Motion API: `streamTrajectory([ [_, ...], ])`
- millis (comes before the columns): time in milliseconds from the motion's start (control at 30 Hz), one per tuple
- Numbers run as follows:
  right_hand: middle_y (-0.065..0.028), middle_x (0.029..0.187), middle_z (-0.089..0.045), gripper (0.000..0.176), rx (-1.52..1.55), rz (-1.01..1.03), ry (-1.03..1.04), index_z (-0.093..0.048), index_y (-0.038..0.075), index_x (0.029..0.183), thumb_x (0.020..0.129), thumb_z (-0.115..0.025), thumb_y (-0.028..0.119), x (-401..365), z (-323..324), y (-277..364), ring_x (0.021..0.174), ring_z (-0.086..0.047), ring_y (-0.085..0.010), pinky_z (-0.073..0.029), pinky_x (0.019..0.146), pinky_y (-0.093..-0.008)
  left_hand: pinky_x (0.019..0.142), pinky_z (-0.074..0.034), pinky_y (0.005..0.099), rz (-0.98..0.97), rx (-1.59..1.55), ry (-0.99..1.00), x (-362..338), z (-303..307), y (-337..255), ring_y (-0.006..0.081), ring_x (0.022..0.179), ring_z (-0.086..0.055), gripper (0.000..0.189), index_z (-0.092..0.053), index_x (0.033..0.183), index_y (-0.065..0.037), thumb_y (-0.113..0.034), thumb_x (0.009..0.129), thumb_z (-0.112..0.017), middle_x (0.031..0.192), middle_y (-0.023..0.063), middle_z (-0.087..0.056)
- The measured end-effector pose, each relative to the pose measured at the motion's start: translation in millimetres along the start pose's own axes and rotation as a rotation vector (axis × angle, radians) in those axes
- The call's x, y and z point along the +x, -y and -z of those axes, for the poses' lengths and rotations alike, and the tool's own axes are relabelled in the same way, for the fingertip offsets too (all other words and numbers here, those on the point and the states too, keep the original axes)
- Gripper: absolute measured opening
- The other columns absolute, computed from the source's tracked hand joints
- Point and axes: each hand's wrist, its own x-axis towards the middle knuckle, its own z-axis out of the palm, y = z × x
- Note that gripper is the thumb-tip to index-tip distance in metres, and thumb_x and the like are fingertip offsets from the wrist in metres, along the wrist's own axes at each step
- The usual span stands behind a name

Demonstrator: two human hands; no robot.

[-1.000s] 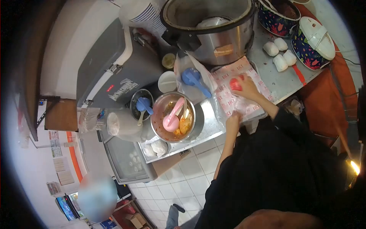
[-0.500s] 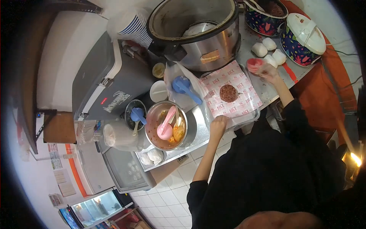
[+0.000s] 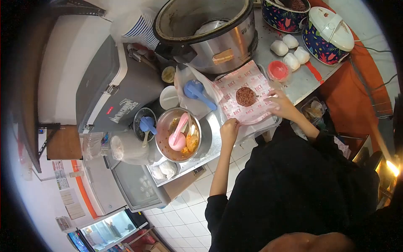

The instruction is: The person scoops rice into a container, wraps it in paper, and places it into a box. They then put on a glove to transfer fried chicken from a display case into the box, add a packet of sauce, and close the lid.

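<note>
A round mound of dark reddish rice [image 3: 246, 96] lies on a printed paper sheet [image 3: 235, 110] over a tray. My left hand [image 3: 229, 129] is closed on the sheet's near left corner. Over the sheet's right edge, my right hand [image 3: 280, 103] has its fingers apart, close beside the rice. A red-pink round mould [image 3: 278, 70] stands on the counter beyond my right hand. Left of the paper, a blue scoop [image 3: 200, 93] rests on a plastic bag. A steel bowl [image 3: 160, 145] holds a pink scoop [image 3: 177, 141] and orange food.
A large steel cooker [image 3: 222, 50] stands behind the paper. White wrapped bundles [image 3: 292, 61] and a flowered pot with a white lid [image 3: 325, 46] are at the back right. A grey cooler [image 3: 138, 84] stands at the left, near a small blue scoop [image 3: 147, 124].
My right hand has let go of the red-pink mould and moved left and nearer, to the paper's right edge. My left hand stays at the paper's corner. The view has shifted slightly.
</note>
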Motion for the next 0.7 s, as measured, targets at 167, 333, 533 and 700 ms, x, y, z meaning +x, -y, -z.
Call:
streamTrajectory([
  [167, -0.0047, 0.096, -0.05, 0.027, -0.474, 0.235, 0.204, -0.061, 0.01, 0.084, 0.059, -0.066, 0.018, 8, -14, -7, 0.097, -0.044, -0.0215, -0.031, 0.087, -0.0367, 0.056, -0.045, 0.0328, 0.121, -0.192, -0.092, 14, -2, 1, 0.0278, 0.063, -0.057, 0.009, -0.057, 0.07, -0.001, -0.007, 0.066, -0.063, 0.07, 0.0116, -0.059],
  [333, -0.0017, 0.083, -0.052, 0.011, -0.557, 0.238, 0.007, -0.06, 0.008, 0.064, 0.056, -0.064, 0.014, 27, -14, -47, 0.093, -0.046, -0.0198, -0.031, 0.085, -0.0368, 0.063, -0.045, 0.0329, -0.006, -0.038, -0.413, 16, -11, -4, 0.0261, 0.074, -0.057, 0.008, -0.059, 0.072, -0.003, -0.004, 0.065, -0.061, 0.073, 0.0105, -0.059],
  [533, -0.0032, 0.071, -0.053, 0.004, -0.322, 0.346, 0.22, -0.058, 0.006, 0.059, 0.057, -0.061, 0.007, 15, 5, -55, 0.083, -0.051, -0.0205, -0.039, 0.078, -0.0337, 0.07, -0.045, 0.0339, -0.079, 0.109, -0.166, -16, -9, 17, 0.0253, 0.08, -0.056, 0.019, -0.06, 0.075, -0.006, 0.003, 0.06, -0.056, 0.072, 0.0084, -0.06],
  [700, -0.0048, 0.066, -0.056, 0.007, 0.125, 0.172, 0.254, -0.058, 0.002, 0.065, 0.068, -0.061, 0.008, -5, 15, -46, 0.071, -0.054, -0.0181, -0.044, 0.062, -0.0269, 0.063, -0.045, 0.0386, -0.117, -0.233, -0.302, -26, -9, 3, 0.0298, 0.073, -0.057, 0.017, -0.061, 0.076, -0.004, 0.003, 0.063, -0.053, 0.069, 0.0104, -0.059],
])
